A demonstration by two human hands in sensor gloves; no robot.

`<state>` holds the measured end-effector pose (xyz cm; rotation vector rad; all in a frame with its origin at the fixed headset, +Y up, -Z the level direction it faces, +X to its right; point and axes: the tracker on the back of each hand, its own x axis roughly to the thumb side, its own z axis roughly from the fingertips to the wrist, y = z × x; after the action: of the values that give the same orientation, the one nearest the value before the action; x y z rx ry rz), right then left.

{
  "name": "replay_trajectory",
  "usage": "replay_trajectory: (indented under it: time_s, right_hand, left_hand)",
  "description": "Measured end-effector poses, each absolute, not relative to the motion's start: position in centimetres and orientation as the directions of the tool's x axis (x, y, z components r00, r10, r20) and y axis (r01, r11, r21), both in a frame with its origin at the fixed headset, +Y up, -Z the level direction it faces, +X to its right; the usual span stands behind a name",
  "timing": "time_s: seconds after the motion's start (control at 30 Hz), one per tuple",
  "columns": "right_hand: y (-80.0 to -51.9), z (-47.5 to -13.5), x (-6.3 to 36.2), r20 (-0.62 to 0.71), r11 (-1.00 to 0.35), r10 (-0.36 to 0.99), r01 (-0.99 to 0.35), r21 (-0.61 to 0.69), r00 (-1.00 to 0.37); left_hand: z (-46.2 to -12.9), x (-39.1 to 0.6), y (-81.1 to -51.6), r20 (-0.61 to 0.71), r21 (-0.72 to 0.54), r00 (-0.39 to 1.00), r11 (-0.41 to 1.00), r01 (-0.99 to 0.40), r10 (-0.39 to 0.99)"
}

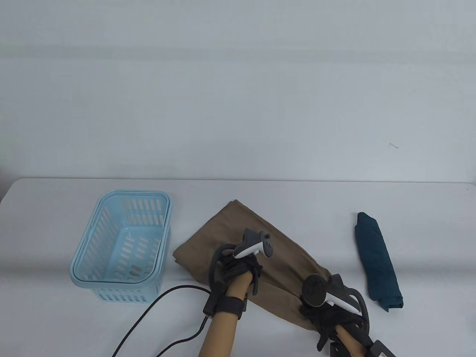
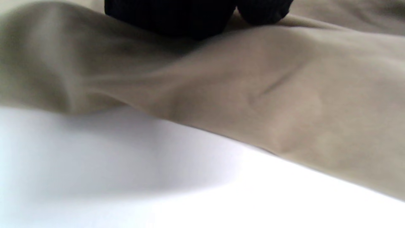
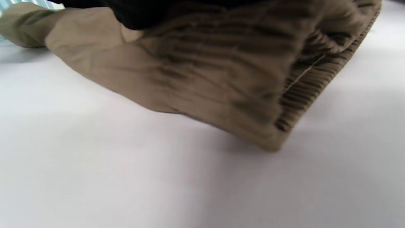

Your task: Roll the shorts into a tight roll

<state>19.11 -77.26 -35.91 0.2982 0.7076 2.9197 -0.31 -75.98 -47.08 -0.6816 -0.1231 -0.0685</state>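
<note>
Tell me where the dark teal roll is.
In the table view, the dark teal roll lies on the table's right side, apart from the brown shorts and right hand.

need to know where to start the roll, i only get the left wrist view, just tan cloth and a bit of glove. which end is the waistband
Observer: The ribbed waistband lies under the right hand, at the near right end of the brown shorts.
Operator: is the left hand on the cloth too
Observer: Yes, the left hand rests on the middle of the shorts.
Operator: anything else on the table
Observer: A light blue basket stands left of the shorts, and a dark teal roll lies to the right.
</note>
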Motion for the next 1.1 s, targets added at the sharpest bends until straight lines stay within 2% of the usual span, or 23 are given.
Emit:
replay_trajectory:
  time_s: [0.27, 0.4, 0.63, 0.87, 1.1]
  right_hand:
    - [-77.5, -35.8, 18.0, 0.189, -0.863, 0.219, -0.100, 0.495, -0.957]
    - [-77.7, -35.6, 17.5, 0.204, -0.858, 0.249, -0.118, 0.499, -0.947]
    - [-78.1, -35.6, 16.6, 0.216, -0.852, 0.319, -0.179, 0.491, -0.923]
    - [-78.5, -35.6, 15.6, 0.181, -0.798, 0.421, -0.268, 0.540, -0.889]
    - [-78.9, -35.9, 14.9, 0.123, -0.721, 0.526, -0.365, 0.589, -0.841]
  left_hand:
    - [-48.5, 0.7, -77.1, 0.179, -0.628, 0.978, 0.753, 0.197, -0.107]
    - [-49.2, 0.9, -77.5, 0.186, -0.607, 0.976, 0.767, 0.207, -0.116]
    - [-50.1, 1.7, -78.1, 0.215, -0.544, 0.949, 0.779, 0.311, -0.229]
    - [-50.9, 2.5, -78.7, 0.215, -0.501, 0.926, 0.778, 0.378, -0.311]
    - [-52.0, 2.6, -79.0, 0.230, -0.488, 0.927, 0.789, 0.373, -0.296]
